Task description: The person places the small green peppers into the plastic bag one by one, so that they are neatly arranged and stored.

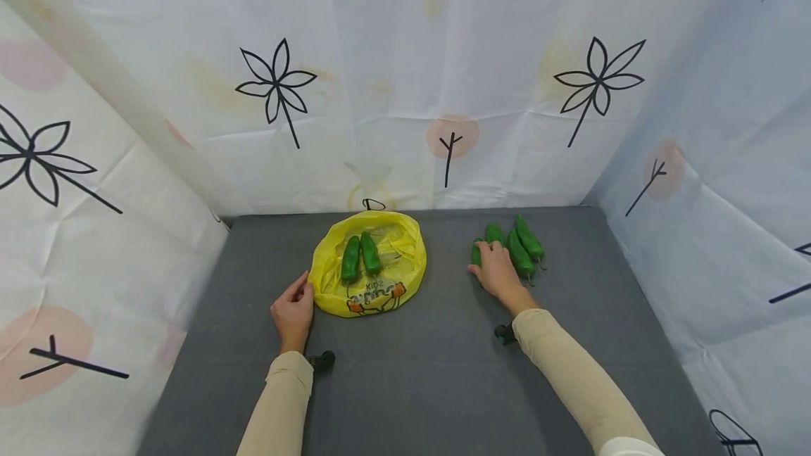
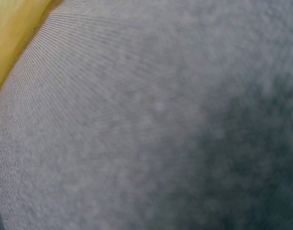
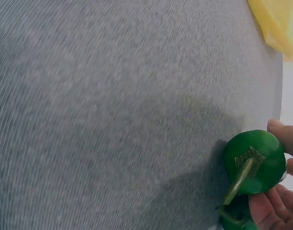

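Observation:
A yellow plastic bag (image 1: pixel 415 266) lies spread in a rounded shape, with two green peppers (image 1: pixel 351 259) resting inside it. At its left rim, my left hand (image 1: pixel 294 312) pinches the edge of the plastic. My right hand (image 1: pixel 499 274) is at a small group of green peppers (image 1: pixel 521 253) on the right. The right wrist view shows its thumb and fingers around one green pepper (image 3: pixel 255 160), stem toward the camera. Another pepper (image 3: pixel 237 215) lies just beneath it. Only a corner of the bag (image 2: pixel 10 33) shows in the left wrist view, and the hand is outside it.
A dark grey table (image 1: pixel 405 378) carries everything. White printed cloth (image 1: pixel 380 90) rises behind it and along both sides. Dark wrist devices (image 1: pixel 322 362) sit on both wrists. Bare tabletop lies between the bag and the right-hand peppers.

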{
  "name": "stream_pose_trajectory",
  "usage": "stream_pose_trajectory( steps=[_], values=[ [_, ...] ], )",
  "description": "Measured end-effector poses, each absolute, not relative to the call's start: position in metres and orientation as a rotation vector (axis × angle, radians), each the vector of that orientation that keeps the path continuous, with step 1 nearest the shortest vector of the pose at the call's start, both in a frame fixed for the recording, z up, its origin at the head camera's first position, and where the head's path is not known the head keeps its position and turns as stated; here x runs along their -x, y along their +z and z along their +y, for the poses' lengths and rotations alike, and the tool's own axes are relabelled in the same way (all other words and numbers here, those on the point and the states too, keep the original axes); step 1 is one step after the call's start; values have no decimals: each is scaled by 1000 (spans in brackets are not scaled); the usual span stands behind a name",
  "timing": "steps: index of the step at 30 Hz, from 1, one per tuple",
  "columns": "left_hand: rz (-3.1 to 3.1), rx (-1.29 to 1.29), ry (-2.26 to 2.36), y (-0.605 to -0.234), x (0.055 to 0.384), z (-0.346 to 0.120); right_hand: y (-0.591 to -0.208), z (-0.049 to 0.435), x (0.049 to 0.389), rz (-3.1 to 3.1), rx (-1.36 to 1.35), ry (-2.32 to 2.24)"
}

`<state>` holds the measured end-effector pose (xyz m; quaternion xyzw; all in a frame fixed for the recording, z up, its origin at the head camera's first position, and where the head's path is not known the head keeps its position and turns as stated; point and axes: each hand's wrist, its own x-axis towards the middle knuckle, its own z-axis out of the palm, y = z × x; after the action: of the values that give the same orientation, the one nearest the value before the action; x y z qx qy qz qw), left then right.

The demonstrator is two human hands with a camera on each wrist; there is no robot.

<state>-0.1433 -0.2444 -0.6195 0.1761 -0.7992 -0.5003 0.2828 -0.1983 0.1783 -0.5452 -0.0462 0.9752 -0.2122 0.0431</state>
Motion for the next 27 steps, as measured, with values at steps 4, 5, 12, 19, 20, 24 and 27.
stream_pose_trajectory(
  steps=[4,5,12,19,20,24,27],
  values=[
    [-2155,-470,-1343,-621,143,-245,-544,175,200,2960,148,-666],
    [-2160,-470,-1339,-622,143,-245,-543,174,201,2953,149,-675],
    [-2169,-477,-1337,-622,143,-245,-542,172,204,2879,105,-751],
    [-2174,-482,-1326,-623,144,-245,-536,171,210,2809,88,-904],
    [-2174,-486,-1328,-623,144,-245,-534,171,211,2789,83,-942],
    [-2176,-501,-1339,-622,144,-245,-529,172,212,2733,93,-1045],
    [-2168,-497,-1344,-621,143,-245,-526,172,212,2721,95,-1079]
  ],
)
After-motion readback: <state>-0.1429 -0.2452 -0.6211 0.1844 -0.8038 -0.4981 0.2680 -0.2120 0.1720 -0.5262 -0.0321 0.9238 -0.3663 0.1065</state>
